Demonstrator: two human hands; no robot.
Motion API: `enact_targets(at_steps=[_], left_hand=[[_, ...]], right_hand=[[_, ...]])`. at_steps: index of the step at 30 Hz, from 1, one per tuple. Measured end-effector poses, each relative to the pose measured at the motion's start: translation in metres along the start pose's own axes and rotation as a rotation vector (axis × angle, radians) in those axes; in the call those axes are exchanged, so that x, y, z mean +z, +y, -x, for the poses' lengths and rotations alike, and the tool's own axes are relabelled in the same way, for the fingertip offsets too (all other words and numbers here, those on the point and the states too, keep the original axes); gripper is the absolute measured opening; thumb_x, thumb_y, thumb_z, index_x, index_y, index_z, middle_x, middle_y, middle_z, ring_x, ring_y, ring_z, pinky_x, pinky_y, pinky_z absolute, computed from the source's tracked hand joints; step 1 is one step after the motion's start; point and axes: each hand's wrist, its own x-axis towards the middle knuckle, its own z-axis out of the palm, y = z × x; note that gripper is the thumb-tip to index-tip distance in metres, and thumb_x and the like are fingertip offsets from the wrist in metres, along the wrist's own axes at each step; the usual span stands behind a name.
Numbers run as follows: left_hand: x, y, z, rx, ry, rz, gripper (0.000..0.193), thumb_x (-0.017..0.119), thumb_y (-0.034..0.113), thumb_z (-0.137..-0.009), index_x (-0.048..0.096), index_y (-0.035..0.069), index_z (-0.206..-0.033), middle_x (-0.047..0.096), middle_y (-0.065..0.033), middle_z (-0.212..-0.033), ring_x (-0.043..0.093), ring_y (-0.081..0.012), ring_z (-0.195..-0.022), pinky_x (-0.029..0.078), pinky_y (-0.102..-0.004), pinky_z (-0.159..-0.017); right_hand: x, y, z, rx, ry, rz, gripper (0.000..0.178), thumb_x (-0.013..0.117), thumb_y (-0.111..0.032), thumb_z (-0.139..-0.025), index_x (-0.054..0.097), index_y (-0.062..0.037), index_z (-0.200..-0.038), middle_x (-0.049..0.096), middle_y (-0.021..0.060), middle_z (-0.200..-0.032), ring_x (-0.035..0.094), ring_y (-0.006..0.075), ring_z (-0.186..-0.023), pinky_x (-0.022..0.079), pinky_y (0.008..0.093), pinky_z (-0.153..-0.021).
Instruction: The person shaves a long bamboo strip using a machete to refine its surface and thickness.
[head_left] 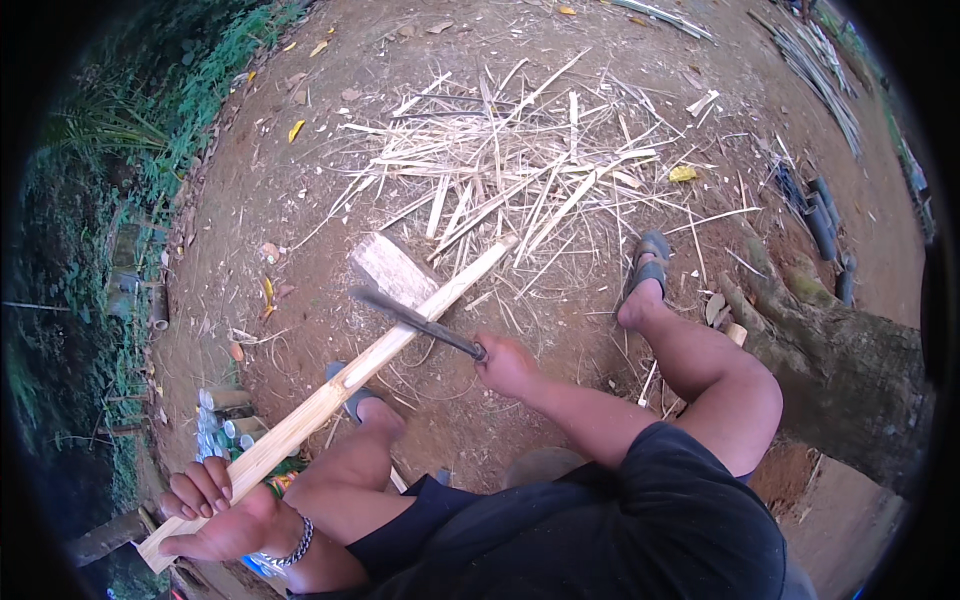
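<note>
A long pale strip of split bamboo slants from the lower left up to the middle, its far end over a wooden block on the ground. My left hand is closed round the strip's near end, the thumb along the underside and the fingers over the top. In my right hand is the handle of a machete. Its dark blade lies across the strip near the block; whether it cuts into the wood I cannot tell.
Beyond the block spreads a pile of bamboo shavings and splints. A thick log lies at the right, near dark tubes. Short cut bamboo pieces sit at the left, beside green plants. My sandalled feet flank the block.
</note>
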Motion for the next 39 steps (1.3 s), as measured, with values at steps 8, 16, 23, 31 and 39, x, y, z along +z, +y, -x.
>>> enact_targets(at_steps=[8,16,23,31,39], left_hand=[[-0.014,-0.006,-0.016,-0.023,-0.015,-0.017,0.057,0.045,0.065,-0.09,0.038,0.013,-0.067,0.033,0.0022,-0.058,0.033,-0.0084,-0.05,0.026,-0.0215,-0.046],[-0.018,-0.006,-0.019,-0.033,0.001,0.002,0.055,0.047,0.061,-0.091,0.041,0.011,-0.068,0.035,0.0015,-0.059,0.034,-0.0086,-0.049,0.029,-0.022,-0.047],[-0.029,-0.004,-0.017,-0.033,0.031,-0.044,0.057,0.044,0.063,-0.092,0.04,0.012,-0.066,0.034,0.001,-0.057,0.032,-0.0095,-0.048,0.027,-0.0225,-0.046],[-0.03,-0.002,-0.026,-0.028,0.004,-0.075,0.06,0.035,0.066,-0.093,0.039,0.012,-0.066,0.032,0.0011,-0.056,0.032,-0.0099,-0.047,0.027,-0.0221,-0.046],[-0.041,-0.005,-0.04,-0.081,-0.015,-0.069,0.063,0.031,0.067,-0.093,0.039,0.011,-0.066,0.032,0.0005,-0.056,0.031,-0.0102,-0.046,0.028,-0.023,-0.044]], right_hand=[[-0.006,-0.071,0.02,-0.139,-0.03,-0.137,0.024,0.058,-0.012,-0.083,0.055,-0.0084,-0.106,0.065,0.0178,-0.089,0.065,0.0368,-0.084,0.051,0.0482,-0.075],[-0.004,0.017,-0.01,0.196,0.005,-0.015,0.024,0.058,-0.012,-0.085,0.055,-0.008,-0.108,0.066,0.0163,-0.091,0.066,0.0354,-0.081,0.053,0.0473,-0.074],[-0.005,-0.047,0.0,-0.201,-0.069,0.003,0.023,0.054,-0.009,-0.087,0.056,-0.0074,-0.109,0.066,0.0189,-0.095,0.065,0.0364,-0.087,0.052,0.0476,-0.078],[-0.028,0.023,-0.036,0.229,-0.054,0.058,0.019,0.054,-0.016,-0.09,0.056,-0.0096,-0.108,0.066,0.0166,-0.092,0.067,0.032,-0.083,0.053,0.0461,-0.072],[-0.031,0.135,-0.095,0.517,-0.048,0.04,0.021,0.052,-0.017,-0.089,0.059,-0.0079,-0.107,0.066,0.0144,-0.099,0.066,0.0299,-0.092,0.054,0.0424,-0.078]])
